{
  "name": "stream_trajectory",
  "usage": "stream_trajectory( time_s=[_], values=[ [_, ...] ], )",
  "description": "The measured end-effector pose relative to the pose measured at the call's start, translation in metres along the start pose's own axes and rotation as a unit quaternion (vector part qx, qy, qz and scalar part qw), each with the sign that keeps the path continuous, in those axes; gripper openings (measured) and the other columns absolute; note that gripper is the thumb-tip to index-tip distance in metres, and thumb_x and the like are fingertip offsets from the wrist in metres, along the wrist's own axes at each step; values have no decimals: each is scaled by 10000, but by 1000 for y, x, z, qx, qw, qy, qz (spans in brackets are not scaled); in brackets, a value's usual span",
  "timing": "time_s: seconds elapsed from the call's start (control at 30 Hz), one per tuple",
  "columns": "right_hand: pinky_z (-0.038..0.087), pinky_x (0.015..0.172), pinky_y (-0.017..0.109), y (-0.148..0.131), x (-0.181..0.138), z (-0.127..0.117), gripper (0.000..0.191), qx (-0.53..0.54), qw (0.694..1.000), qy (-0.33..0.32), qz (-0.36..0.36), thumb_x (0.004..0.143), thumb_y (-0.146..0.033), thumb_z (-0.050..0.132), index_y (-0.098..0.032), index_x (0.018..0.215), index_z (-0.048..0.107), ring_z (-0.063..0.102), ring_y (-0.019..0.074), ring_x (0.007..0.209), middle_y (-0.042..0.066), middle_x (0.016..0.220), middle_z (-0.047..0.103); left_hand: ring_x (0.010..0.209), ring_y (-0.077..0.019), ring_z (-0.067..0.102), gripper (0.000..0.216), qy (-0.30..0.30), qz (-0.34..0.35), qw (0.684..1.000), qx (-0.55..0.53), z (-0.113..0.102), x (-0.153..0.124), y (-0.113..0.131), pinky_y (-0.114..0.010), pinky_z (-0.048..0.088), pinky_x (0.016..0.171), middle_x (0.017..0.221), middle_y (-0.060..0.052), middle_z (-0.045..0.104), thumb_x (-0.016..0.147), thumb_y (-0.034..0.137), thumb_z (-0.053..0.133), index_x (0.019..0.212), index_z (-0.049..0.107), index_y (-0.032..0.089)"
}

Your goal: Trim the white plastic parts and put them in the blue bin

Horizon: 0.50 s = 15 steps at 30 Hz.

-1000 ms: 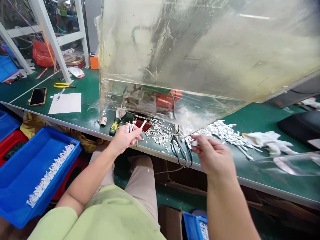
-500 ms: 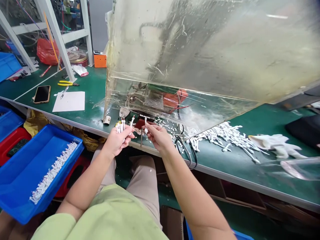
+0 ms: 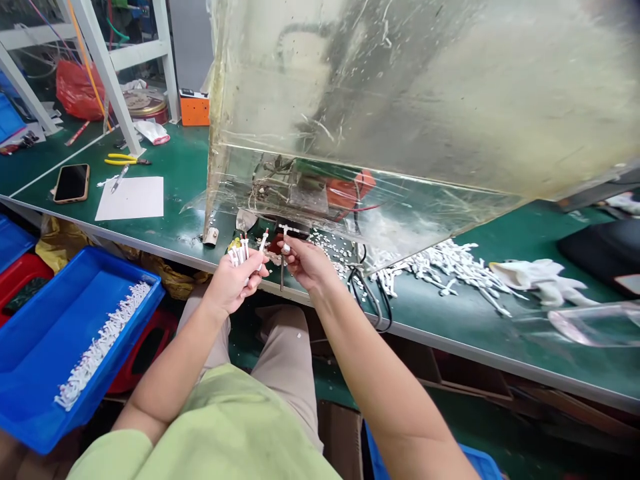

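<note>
A small bunch of slim white plastic pieces [image 3: 238, 255], some with reddish tips, is held in my left hand [image 3: 233, 283], whose fingers are closed round them. One longer white piece [image 3: 264, 240] sticks up from between its thumb and fingers. My right hand [image 3: 311, 267], just to the right, pinches a single white plastic piece [image 3: 286, 239]. The far end of that piece is at a short row of small white bits in front of a dark reddish-brown block; whether it touches them I cannot tell. A thin metal rod [image 3: 282, 275] stands below the pinched piece.
A scratched clear plastic guard [image 3: 400, 100] hangs over the work spot. Loose white pieces [image 3: 445, 263], a white glove [image 3: 543, 280] and black cables [image 3: 375, 300] lie to the right. Leftward are paper [image 3: 131, 199], a phone [image 3: 72, 183], yellow-handled pliers [image 3: 125, 159] and a blue tray [image 3: 55, 340].
My right hand has moved slightly left and away from me with its white piece, toward the block. My left hand stays nearly still with its bunch. The whole view has shifted a little.
</note>
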State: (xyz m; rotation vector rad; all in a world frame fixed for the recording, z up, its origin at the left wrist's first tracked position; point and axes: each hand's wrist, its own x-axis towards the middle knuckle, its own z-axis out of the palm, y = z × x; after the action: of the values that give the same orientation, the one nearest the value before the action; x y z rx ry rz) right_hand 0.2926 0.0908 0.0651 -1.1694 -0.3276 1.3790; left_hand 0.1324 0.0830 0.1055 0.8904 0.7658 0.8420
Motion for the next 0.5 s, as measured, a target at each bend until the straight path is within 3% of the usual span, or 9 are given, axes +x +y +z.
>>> stream_trajectory(
  time_s=[0.5],
  values=[
    [213, 286, 71, -6, -4, 5, 169, 14, 1000, 6, 25, 720, -251, 733, -129, 703, 617, 353, -10, 363, -49, 526, 504, 366, -10, 361, 334, -4, -2, 1000, -4, 0, 0, -2, -139, 155, 289, 570, 17, 552, 638, 378, 748, 748, 573, 117]
  ],
)
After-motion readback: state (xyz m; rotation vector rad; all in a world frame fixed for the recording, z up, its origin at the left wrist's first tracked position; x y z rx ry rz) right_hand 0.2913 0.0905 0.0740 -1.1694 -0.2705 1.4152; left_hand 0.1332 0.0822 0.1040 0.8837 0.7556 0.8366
